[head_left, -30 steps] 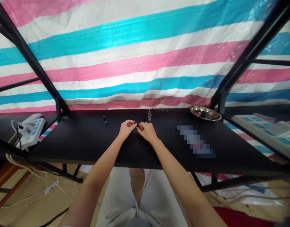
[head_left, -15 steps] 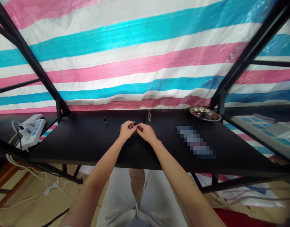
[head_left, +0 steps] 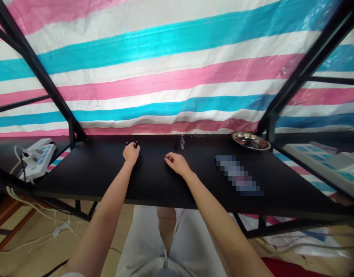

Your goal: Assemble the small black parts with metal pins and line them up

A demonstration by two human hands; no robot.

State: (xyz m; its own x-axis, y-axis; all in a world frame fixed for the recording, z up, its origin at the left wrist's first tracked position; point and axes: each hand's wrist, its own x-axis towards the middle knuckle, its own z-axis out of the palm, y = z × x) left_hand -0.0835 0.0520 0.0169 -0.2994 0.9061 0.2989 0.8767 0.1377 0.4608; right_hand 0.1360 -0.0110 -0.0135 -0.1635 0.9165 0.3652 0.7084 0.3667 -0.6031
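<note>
My left hand is on the left part of the black table, its fingers closed around a small dark cylinder whose end shows at the fingertips. Just behind these fingers, the tip of another small dark piece sticks out, mostly covered by the hand. My right hand rests near the table's middle with its fingers curled and pressed together. What it pinches, if anything, is too small to make out. A cluster of small clear and silvery pieces lies beyond the right hand.
Several tiny pieces form a row at the table's back edge. To the right are a round metal tray and a pixelated blue item. Black frame posts flank the table; a power strip sits at left. A striped sheet hangs behind.
My hands were together at the middle of the table. The left has moved away to the left with the small dark cylinder, up to the other dark piece; the right has stayed nearly in place.
</note>
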